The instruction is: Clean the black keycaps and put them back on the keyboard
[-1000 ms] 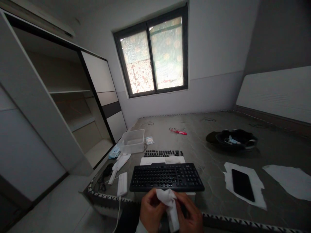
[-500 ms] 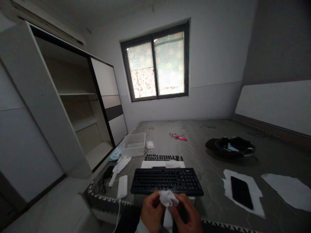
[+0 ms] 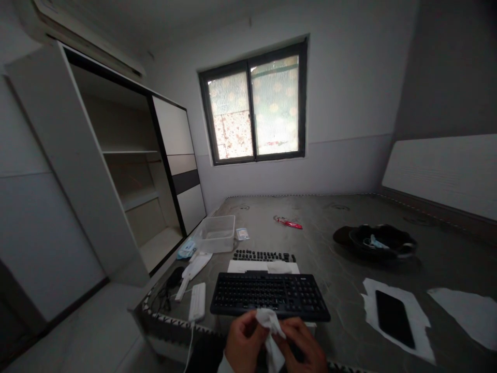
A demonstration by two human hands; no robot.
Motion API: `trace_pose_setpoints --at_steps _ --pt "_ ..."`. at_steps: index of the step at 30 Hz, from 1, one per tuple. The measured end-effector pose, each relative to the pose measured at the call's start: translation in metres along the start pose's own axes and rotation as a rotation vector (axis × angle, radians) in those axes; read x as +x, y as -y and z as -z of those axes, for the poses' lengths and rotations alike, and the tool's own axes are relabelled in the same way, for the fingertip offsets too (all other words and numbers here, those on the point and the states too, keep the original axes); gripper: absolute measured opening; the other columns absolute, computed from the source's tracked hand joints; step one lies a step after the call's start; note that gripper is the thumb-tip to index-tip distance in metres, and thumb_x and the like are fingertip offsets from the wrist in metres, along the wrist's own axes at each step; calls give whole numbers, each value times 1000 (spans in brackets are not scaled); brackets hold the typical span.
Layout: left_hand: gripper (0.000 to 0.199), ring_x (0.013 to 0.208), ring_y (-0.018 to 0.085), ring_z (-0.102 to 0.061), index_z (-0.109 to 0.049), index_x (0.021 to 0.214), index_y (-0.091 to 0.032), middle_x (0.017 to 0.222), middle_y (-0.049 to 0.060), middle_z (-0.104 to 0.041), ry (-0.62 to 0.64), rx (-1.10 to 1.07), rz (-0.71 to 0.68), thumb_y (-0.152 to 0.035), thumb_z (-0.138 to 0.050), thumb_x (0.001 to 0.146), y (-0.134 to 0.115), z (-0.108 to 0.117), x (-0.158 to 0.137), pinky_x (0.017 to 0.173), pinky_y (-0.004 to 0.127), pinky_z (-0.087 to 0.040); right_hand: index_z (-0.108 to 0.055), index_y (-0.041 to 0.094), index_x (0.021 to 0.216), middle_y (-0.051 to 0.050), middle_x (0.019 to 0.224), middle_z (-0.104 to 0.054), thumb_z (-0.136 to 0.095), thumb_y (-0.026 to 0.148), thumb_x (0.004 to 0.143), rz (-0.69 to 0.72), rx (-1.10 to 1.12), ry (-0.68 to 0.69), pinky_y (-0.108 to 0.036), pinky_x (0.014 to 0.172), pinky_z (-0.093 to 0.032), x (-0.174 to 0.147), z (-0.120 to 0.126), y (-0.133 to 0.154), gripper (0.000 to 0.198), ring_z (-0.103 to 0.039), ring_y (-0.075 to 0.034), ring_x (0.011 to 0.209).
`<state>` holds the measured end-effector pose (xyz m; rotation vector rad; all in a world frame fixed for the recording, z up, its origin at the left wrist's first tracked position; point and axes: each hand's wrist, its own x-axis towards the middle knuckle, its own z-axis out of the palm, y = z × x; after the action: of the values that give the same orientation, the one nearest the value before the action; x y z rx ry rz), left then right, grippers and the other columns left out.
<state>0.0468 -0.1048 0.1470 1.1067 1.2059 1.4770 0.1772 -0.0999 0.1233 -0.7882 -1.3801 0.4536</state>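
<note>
My left hand (image 3: 245, 342) and my right hand (image 3: 303, 346) are close together at the bottom of the head view. Between them is a crumpled white tissue (image 3: 272, 326), pinched by the fingers of both hands, its lower end hanging down between the palms. Just beyond my fingertips lies a black keyboard (image 3: 267, 294), its near edge partly hidden by the hands and tissue. Behind the keyboard, loose black keycaps (image 3: 264, 256) stand in rows by a white sheet (image 3: 236, 266), and another crumpled tissue (image 3: 279, 267) rests on that sheet.
To the left are a clear plastic box (image 3: 217, 235), a white power strip (image 3: 197, 301) and a dark cable (image 3: 165, 298). A red-handled item (image 3: 289, 223) lies farther back. At right are a black cap (image 3: 382, 246), a phone (image 3: 394, 317) on white paper and another white sheet (image 3: 464, 313).
The tissue has been turned and bunched differently, with more of it hanging between my hands. Both hands keep their pinch on it. The view has shifted slightly.
</note>
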Motion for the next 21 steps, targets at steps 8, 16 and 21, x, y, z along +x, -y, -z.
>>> trace_pose_setpoints --at_steps 8,16,21 --pt "46 55 13 -60 -74 59 -17 54 0 -71 6 -118 128 -46 -93 29 -15 -8 7 57 21 -46 -74 25 74 0 70 -67 -61 50 86 -78 2 44 -18 66 -50 -5 1 -13 31 -64 -14 66" --pt "44 79 25 -70 -80 82 -18 80 8 -79 130 69 39 -58 -76 64 7 1 11 71 28 -52 -76 26 97 -7 96 -68 -65 47 84 -117 -74 -108 -24 69 -55 -4 4 -24 28 -65 -17 78" --pt "45 79 26 -71 -81 82 -19 83 9 -79 95 51 42 -59 -78 62 5 -3 12 78 32 -54 -77 29 93 -7 100 -71 -49 44 93 -45 -50 -27 -29 82 -57 -6 5 -24 32 -68 -21 95"
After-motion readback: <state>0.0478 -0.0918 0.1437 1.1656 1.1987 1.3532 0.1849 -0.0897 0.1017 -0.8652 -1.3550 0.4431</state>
